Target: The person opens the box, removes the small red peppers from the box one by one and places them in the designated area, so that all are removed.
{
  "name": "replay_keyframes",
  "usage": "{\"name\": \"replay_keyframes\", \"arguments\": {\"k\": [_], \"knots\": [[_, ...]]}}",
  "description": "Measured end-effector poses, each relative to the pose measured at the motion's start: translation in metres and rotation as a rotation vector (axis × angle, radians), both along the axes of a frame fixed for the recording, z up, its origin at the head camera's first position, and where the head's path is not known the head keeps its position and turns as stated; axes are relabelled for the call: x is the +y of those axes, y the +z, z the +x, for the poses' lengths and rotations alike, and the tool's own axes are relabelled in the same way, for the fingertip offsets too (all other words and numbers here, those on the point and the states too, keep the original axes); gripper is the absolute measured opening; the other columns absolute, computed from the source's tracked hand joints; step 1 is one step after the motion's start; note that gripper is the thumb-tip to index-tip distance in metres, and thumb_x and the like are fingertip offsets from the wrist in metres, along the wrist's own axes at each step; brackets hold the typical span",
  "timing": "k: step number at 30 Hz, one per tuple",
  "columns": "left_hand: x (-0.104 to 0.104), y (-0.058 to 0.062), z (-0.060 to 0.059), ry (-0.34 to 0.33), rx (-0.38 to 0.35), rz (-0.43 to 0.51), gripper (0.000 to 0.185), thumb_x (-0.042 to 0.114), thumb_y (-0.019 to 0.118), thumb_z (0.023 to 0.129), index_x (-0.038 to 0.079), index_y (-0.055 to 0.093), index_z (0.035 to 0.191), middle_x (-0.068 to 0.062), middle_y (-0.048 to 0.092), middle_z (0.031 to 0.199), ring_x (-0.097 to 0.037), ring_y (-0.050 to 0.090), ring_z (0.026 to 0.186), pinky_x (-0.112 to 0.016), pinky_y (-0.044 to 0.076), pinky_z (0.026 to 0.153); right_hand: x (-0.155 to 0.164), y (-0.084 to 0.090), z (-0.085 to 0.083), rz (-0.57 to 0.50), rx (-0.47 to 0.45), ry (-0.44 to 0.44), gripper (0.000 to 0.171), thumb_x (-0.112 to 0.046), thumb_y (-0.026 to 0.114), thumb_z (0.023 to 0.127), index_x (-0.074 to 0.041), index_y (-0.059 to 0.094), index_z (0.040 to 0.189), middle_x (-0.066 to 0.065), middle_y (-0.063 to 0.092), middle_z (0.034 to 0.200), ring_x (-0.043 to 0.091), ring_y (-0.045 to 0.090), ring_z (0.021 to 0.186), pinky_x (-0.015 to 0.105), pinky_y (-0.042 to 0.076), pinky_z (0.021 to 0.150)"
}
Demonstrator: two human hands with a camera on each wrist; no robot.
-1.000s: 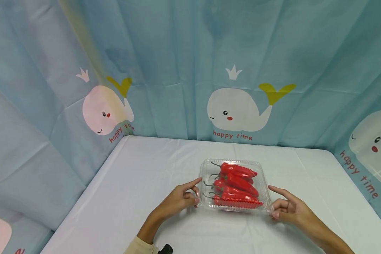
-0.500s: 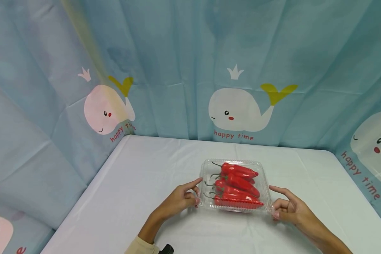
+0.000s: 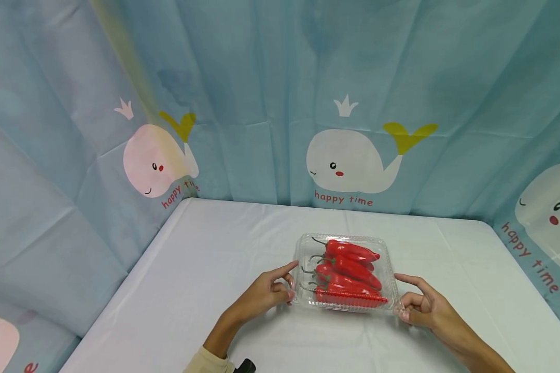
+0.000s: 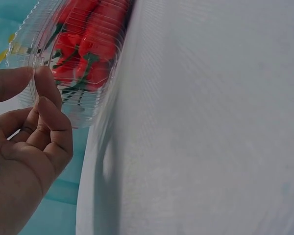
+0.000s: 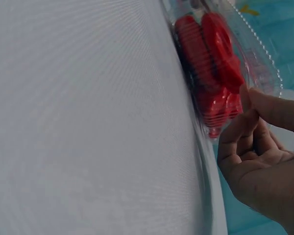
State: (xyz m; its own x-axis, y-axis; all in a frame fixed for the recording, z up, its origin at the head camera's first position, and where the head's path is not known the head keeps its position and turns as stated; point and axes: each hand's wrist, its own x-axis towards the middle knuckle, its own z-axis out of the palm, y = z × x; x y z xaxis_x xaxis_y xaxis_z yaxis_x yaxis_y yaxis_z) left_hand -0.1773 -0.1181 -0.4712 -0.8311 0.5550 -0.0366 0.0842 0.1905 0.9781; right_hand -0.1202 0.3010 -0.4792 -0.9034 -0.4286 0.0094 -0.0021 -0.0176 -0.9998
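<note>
Clamshell box [image 3: 345, 273] of red peppers [image 3: 350, 274] sits closed on the white tablecloth [image 3: 205, 290], near the table's middle. Left hand [image 3: 266, 292] pinches its left rim, fingers curled, index extended. Right hand [image 3: 424, 305] pinches the right front corner likewise. Whale-print curtain [image 3: 345, 160] hangs behind.

Staged recording booth, whale-print curtain [image 3: 280, 103] on all sides, table [image 3: 205, 280] under white cloth

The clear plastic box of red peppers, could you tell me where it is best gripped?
Probably by its flat rim at the two short ends, coming from left and right: the clear plastic box lies flat, and the left hand and right hand already pinch there.
</note>
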Motion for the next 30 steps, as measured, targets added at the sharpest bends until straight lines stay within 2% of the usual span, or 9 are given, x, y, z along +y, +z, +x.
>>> {"name": "replay_keyframes", "arguments": {"k": [9, 22, 30], "knots": [[-0.0003, 0.0015, -0.0001, -0.006, 0.0, 0.004, 0.07, 0.002, 0.06, 0.098, 0.013, 0.04, 0.165, -0.016, 0.056, 0.119, -0.01, 0.066, 0.081, -0.02, 0.044, 0.068, -0.0014, 0.0027, 0.001, 0.084, -0.083, -0.057, 0.066, 0.001, 0.061, 0.102, -0.023, 0.036, 0.158, -0.002, 0.071, 0.097, 0.008, 0.065, 0.086, 0.031, 0.056, 0.08], [-0.0007, 0.0017, 0.0002, -0.006, -0.005, -0.006, 0.07, 0.004, 0.061, 0.099, 0.014, 0.04, 0.165, -0.018, 0.057, 0.121, -0.015, 0.066, 0.081, -0.02, 0.043, 0.067, -0.0004, 0.0009, -0.0002, 0.05, -0.119, -0.028, 0.068, 0.002, 0.06, 0.102, -0.033, 0.038, 0.155, -0.003, 0.072, 0.099, 0.005, 0.063, 0.085, 0.027, 0.054, 0.077], [-0.001, -0.0004, -0.0015, -0.016, -0.008, 0.011, 0.07, 0.001, 0.06, 0.099, 0.013, 0.039, 0.165, -0.019, 0.055, 0.122, -0.016, 0.067, 0.083, -0.02, 0.045, 0.068, -0.001, 0.0023, 0.0004, 0.067, -0.133, -0.035, 0.067, -0.001, 0.06, 0.103, -0.03, 0.036, 0.158, -0.003, 0.071, 0.099, 0.006, 0.061, 0.084, 0.03, 0.053, 0.075]]}}
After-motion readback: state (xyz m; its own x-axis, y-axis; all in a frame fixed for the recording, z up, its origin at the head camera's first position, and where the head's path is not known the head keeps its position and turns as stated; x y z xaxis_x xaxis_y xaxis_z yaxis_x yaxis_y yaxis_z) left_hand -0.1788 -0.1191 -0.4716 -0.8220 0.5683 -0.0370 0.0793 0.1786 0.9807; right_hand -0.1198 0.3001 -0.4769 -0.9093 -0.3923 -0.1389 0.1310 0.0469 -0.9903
